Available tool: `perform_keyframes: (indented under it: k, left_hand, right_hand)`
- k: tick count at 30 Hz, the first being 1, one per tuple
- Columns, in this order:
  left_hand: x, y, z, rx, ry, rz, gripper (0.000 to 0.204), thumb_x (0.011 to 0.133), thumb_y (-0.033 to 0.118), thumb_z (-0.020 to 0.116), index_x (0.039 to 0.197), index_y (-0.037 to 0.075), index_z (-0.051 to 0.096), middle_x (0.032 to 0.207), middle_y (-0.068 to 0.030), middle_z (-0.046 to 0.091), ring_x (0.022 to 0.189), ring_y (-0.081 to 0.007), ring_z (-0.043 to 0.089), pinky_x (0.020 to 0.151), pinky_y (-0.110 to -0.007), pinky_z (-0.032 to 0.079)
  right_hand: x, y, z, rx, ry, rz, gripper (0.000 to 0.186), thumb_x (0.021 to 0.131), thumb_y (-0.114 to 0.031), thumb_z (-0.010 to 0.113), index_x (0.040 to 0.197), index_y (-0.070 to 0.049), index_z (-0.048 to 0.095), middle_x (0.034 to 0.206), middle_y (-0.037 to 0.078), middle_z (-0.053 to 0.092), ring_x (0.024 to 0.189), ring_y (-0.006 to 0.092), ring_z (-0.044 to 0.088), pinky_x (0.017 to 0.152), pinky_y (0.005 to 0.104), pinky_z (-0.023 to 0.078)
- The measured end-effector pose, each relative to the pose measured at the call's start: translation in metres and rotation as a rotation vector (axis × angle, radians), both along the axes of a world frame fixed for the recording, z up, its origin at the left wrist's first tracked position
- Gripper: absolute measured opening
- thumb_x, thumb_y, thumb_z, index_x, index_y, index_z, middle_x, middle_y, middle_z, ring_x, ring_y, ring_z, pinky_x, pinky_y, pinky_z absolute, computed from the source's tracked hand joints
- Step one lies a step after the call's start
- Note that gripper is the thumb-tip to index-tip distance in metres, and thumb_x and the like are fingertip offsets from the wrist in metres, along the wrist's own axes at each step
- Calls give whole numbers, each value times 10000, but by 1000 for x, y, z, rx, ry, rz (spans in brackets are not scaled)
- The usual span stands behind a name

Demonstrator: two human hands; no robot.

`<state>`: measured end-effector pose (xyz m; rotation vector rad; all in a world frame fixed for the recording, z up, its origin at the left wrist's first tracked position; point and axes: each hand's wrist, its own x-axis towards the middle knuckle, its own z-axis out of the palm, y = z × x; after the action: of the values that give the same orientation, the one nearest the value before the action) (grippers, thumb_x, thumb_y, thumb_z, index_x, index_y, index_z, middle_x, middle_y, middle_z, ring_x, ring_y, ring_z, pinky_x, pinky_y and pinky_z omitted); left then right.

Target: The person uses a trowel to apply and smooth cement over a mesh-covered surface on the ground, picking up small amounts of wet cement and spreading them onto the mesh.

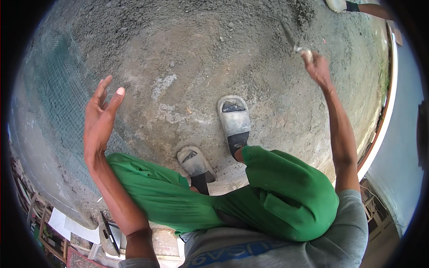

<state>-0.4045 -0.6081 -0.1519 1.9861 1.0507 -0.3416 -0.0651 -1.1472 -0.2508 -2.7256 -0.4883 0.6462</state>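
Observation:
My right hand (pixel 317 69) grips the light handle of a trowel (pixel 288 33), whose slightly blurred metal blade points up into grey, crumbly mortar (pixel 304 15) at the upper right. My left hand (pixel 100 116) is raised on the left with its fingers loosely bent and apart, holding nothing. Beside and beneath it in the view lies a sheet of green wire mesh (pixel 60 71) on the rough grey ground (pixel 170 58).
My sandalled feet (pixel 234 125) and green-clad knees fill the lower middle. Another person's foot (pixel 339 6) is at the top right. A white-edged ledge (pixel 384 129) runs down the right. A flat hand tool (pixel 107 234), papers and wooden pieces (pixel 47 241) lie at the lower left.

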Motion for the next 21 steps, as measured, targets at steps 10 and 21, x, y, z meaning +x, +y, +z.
perform_keyframes:
  k: [10, 21]
  left_hand:
    - [1, 14, -5, 11, 143, 32, 831, 959, 513, 742, 1612, 65, 490, 1595, -329, 480, 1543, -448, 412, 1244, -554, 350]
    - [-3, 9, 7, -76, -9, 40, 759, 993, 403, 729, 1604, 26, 484, 1628, -290, 462, 1551, -427, 404, 1236, -534, 370]
  right_hand:
    - [-39, -23, -36, -328, 208, 559, 580, 1064, -605, 536, 1076, -51, 707, 695, 163, 656, 645, 300, 664, 651, 458, 551]
    - [-99, -83, -15, -250, 295, 509, 428, 942, -466, 588, 1013, -52, 670, 691, 151, 664, 595, 301, 654, 669, 467, 615]
